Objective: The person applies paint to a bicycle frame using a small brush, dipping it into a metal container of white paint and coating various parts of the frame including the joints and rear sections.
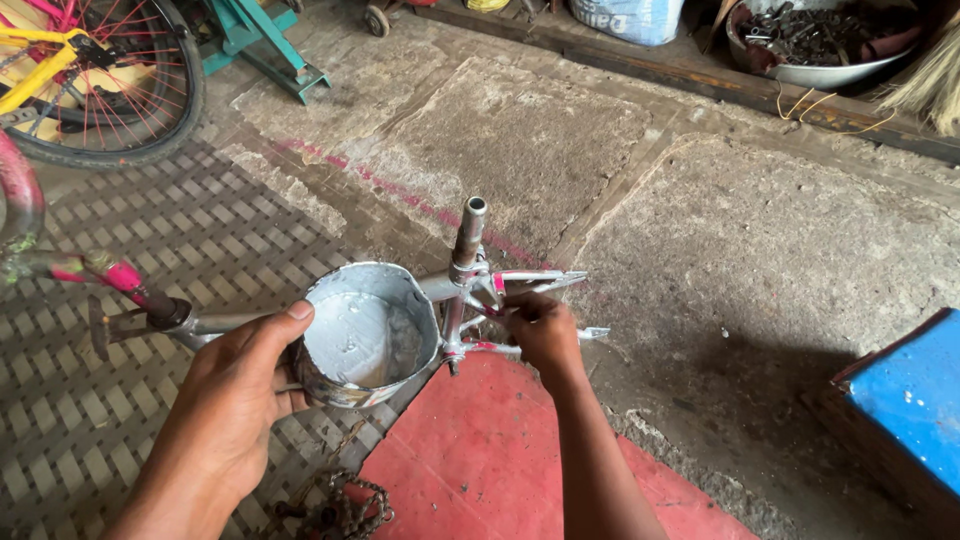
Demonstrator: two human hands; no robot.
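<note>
Closest to me, low in view, my left hand (235,400) wraps a dented tin can (368,335) of pale grey paint, thumb hooked over the rim, fingers under its side, so that grip is closed on the can. Just beyond it lies a small bicycle frame (462,290), silvery with pink patches, on the rough concrete floor (740,250), its seat tube pointing up and away. My right hand (540,325) is pinched tight against the frame's rear stays; whether a brush sits in those fingers I cannot tell. A rusty chain (345,510) lies beside a red mat (480,460). At right sits a blue box (915,395), top left a red-spoked wheel (110,80).
</note>
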